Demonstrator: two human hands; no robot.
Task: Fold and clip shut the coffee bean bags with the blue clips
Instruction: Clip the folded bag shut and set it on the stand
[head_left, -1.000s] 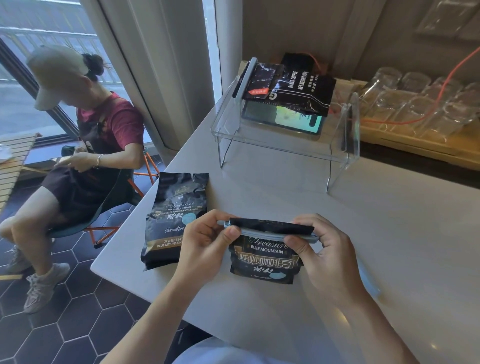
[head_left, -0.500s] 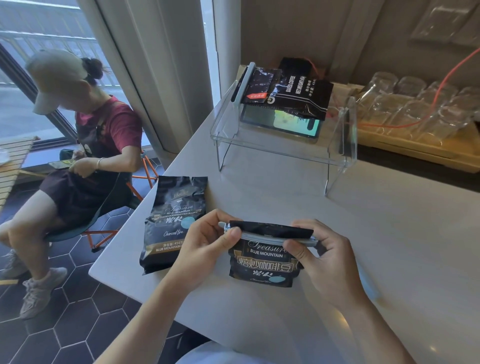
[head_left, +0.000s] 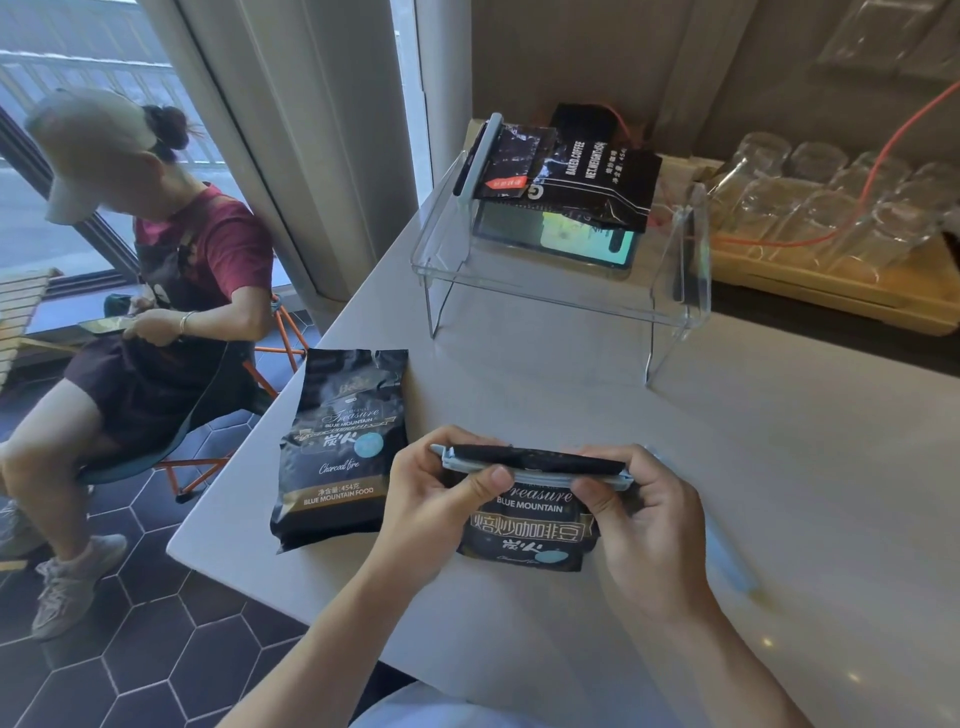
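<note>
On the white table, both hands' grips clamped on a blue-clipped "BLUE MOUNTAIN" bag.

The white tabletop lies bare to the right of the hands and beyond them, up to the clear acrylic riser stand. To the left, the flat black unclipped coffee bag fills the way to the table's edge. A pale blue strip, perhaps a clip, lies near the right wrist.
</note>
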